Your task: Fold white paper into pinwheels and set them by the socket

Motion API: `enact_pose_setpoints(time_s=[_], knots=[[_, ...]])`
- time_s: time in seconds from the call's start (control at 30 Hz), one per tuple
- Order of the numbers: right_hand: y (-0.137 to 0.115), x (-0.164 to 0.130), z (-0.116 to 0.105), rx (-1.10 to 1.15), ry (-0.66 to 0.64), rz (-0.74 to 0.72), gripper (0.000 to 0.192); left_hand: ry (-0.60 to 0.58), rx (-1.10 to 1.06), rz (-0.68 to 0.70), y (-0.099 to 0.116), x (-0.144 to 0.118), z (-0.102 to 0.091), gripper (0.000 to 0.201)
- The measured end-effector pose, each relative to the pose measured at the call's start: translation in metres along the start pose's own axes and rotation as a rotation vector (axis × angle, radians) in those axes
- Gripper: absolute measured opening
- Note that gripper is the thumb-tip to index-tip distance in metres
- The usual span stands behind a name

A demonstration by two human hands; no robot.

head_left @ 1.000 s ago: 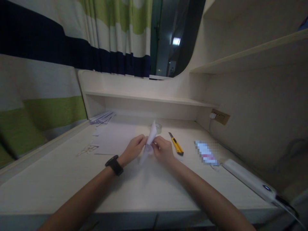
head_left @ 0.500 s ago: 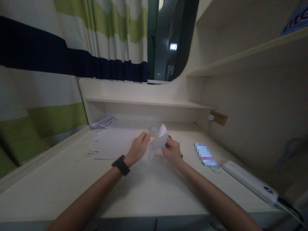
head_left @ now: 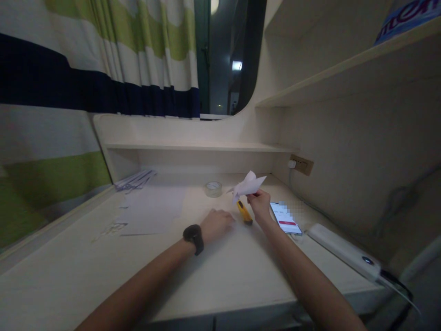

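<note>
A folded piece of white paper [head_left: 248,185] is pinched in the fingertips of my right hand [head_left: 261,204], held up over the desk with its corners sticking out. Just below it, a yellow utility knife [head_left: 244,213] lies on the desktop. My left hand [head_left: 216,225], with a black watch at the wrist, is low over the desk to the left of the knife, back upward. Motion blurs its fingers, so whether they hold anything does not show. Behind the hands, a roll of clear tape [head_left: 213,188] lies flat.
White sheets [head_left: 151,211] lie on the left, with folded paper strips [head_left: 136,180] behind and string-like scraps [head_left: 110,230] beside them. A lit phone [head_left: 284,218] and a long white power strip [head_left: 344,250] are on the right. Shelves [head_left: 200,147] and a curtain [head_left: 138,59] border the desk.
My left hand has come off the paper and moved down toward me. My right hand has carried the paper slightly right and up, uncovering the utility knife and tape roll. The view has turned right.
</note>
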State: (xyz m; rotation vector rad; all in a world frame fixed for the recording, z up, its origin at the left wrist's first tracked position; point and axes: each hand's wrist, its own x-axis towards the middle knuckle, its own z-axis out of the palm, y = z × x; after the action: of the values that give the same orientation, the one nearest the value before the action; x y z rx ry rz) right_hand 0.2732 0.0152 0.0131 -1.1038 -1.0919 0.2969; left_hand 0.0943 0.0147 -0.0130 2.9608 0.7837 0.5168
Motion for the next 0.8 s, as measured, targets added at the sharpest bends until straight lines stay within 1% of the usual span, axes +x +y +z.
enact_pose_setpoints(time_s=[0.07, 0.17, 0.23, 0.3, 0.37, 0.43, 0.5, 0.6, 0.67, 0.8], knots=[[0.001, -0.001, 0.0, -0.015, -0.023, -0.026, 0.016, -0.038, 0.026, 0.018, 0.006, 0.003, 0.002, 0.021], [0.003, -0.003, 0.0, -0.029, -0.047, -0.038, 0.018, -0.06, 0.071, 0.036, 0.011, 0.003, 0.004, 0.025], [0.005, -0.004, 0.0, -0.024, -0.059, -0.033, 0.018, -0.052, 0.083, 0.023, 0.008, 0.0, 0.003, 0.028], [0.006, -0.004, 0.001, -0.016, -0.07, -0.032, 0.018, -0.006, 0.034, -0.029, 0.001, -0.008, 0.001, 0.032], [0.008, -0.004, 0.001, -0.016, -0.078, -0.039, 0.018, 0.083, -0.098, -0.102, -0.01, -0.018, -0.004, 0.031], [0.009, -0.005, 0.003, -0.02, -0.089, -0.045, 0.018, 0.211, -0.303, -0.177, -0.021, -0.028, -0.012, 0.029], [0.009, -0.008, 0.005, -0.019, -0.115, -0.041, 0.018, 0.246, -0.576, -0.261, -0.03, -0.037, -0.021, 0.026], [0.007, -0.017, 0.011, -0.045, -0.167, -0.057, 0.017, 0.336, -0.919, -0.364, -0.034, -0.047, -0.034, 0.037], [0.004, -0.026, 0.015, -0.099, -0.206, -0.11, 0.017, 0.417, -1.026, -0.433, -0.032, -0.052, -0.04, 0.04], [-0.001, -0.048, 0.024, -0.164, -0.305, -0.242, 0.017, 0.45, -1.141, -0.477, -0.031, -0.057, -0.043, 0.039]])
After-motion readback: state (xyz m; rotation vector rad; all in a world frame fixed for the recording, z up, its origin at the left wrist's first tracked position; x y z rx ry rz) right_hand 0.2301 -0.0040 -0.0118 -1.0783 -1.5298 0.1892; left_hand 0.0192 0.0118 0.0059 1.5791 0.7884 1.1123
